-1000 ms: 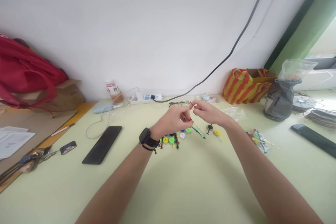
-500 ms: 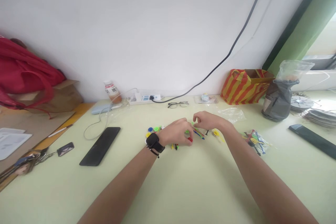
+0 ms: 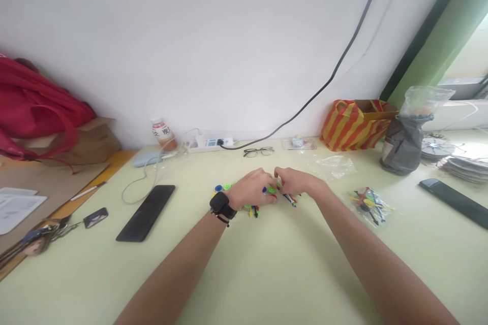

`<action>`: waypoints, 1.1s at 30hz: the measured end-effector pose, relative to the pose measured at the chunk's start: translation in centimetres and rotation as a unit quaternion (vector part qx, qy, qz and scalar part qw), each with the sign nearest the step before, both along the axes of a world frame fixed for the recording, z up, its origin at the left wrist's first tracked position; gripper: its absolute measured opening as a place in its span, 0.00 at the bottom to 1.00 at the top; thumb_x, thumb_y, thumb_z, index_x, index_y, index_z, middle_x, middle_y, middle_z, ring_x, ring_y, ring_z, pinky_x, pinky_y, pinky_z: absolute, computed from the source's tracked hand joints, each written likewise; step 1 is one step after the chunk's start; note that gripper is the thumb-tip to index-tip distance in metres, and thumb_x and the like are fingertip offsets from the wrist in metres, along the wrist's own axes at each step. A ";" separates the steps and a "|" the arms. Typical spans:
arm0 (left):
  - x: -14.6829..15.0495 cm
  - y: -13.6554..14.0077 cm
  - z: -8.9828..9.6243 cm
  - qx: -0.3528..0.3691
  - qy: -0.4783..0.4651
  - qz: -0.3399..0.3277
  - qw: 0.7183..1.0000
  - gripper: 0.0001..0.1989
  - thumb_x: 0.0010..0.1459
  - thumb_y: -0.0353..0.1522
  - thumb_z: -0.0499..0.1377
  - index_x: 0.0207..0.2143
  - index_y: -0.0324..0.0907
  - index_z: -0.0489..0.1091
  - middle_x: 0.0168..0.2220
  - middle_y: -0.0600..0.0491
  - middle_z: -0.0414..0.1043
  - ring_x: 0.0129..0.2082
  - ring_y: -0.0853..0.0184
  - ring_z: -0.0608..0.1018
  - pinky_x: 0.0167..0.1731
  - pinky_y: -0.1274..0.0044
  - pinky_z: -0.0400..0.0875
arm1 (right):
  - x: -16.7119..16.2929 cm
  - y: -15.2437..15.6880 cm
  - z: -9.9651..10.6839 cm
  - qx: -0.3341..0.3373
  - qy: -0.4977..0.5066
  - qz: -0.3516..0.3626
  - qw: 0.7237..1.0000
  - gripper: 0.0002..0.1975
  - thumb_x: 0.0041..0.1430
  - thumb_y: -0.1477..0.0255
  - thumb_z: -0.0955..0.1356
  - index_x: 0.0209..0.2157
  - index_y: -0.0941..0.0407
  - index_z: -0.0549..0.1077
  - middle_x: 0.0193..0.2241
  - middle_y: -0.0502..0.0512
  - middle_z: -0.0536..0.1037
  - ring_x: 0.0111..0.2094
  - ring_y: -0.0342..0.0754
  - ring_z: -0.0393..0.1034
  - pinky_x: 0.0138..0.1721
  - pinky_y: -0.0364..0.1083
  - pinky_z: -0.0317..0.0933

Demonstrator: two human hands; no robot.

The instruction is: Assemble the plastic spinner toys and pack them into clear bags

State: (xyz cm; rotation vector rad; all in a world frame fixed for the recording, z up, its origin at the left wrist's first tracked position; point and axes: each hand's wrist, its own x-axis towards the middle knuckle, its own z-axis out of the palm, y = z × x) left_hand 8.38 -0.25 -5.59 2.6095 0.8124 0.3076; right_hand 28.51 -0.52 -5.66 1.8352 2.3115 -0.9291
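Note:
Near the middle of the table, my left hand (image 3: pixel 252 188), with a black watch on its wrist, is curled round small coloured plastic pieces. Between its thumb and fingers show a green round piece (image 3: pixel 271 190) and a bit of red. Close beside it, my right hand (image 3: pixel 295 181) has its fingers bent in a pinch at the same pieces; what the fingertips hold is hidden. Under the right hand lie blue and red plastic sticks (image 3: pixel 290 200). Left of and below my left hand are a blue disc (image 3: pixel 218 188) and black-tipped arrow pieces (image 3: pixel 255 211).
A clear bag of coloured plastic arrows (image 3: pixel 368 205) lies to the right. A black phone (image 3: pixel 145 213) is on the left and a dark slab (image 3: pixel 455 203) far right. Glasses (image 3: pixel 259 152), a power strip (image 3: pixel 209 144), a bottle (image 3: pixel 163 134) and a striped bag (image 3: pixel 354 127) stand along the wall.
My right hand has moved left, right up to my left hand, and now covers where yellow pieces showed. My left hand has shifted slightly up and left.

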 end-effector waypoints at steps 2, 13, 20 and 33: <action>0.0 0.0 0.0 0.001 0.000 0.000 1.000 0.09 0.55 0.37 0.67 0.39 0.48 0.81 0.40 0.52 0.81 0.48 0.56 0.76 0.46 0.72 0.69 | 0.0 0.0 0.0 -0.022 0.013 -0.001 1.000 0.26 0.51 0.77 0.71 0.51 0.55 0.65 0.35 0.56 0.80 0.29 0.51 0.78 0.25 0.44 0.61; -0.1 0.3 -0.1 0.021 0.022 0.002 1.000 0.11 0.59 0.38 0.66 0.43 0.47 0.81 0.39 0.49 0.79 0.47 0.55 0.76 0.41 0.72 0.68 | 1.0 -0.4 1.2 -0.106 0.172 -0.017 0.979 0.22 0.60 0.77 0.65 0.55 0.52 0.61 0.39 0.53 0.83 0.36 0.48 0.82 0.42 0.45 0.70; 0.0 0.0 -0.1 0.023 0.012 0.005 1.000 0.09 0.59 0.36 0.65 0.42 0.47 0.81 0.41 0.49 0.80 0.47 0.55 0.76 0.41 0.72 0.69 | 1.0 -0.4 1.4 -0.099 0.120 0.000 0.988 0.21 0.56 0.76 0.67 0.51 0.51 0.65 0.38 0.52 0.82 0.38 0.51 0.82 0.37 0.45 0.69; -0.5 0.0 1.0 0.025 -0.018 0.026 0.999 0.11 0.63 0.39 0.63 0.46 0.46 0.79 0.46 0.49 0.79 0.51 0.55 0.75 0.48 0.69 0.70 | 5.7 0.2 2.6 0.019 0.004 0.023 1.000 0.17 0.48 0.80 0.70 0.39 0.51 0.77 0.41 0.53 0.80 0.38 0.51 0.76 0.31 0.44 0.64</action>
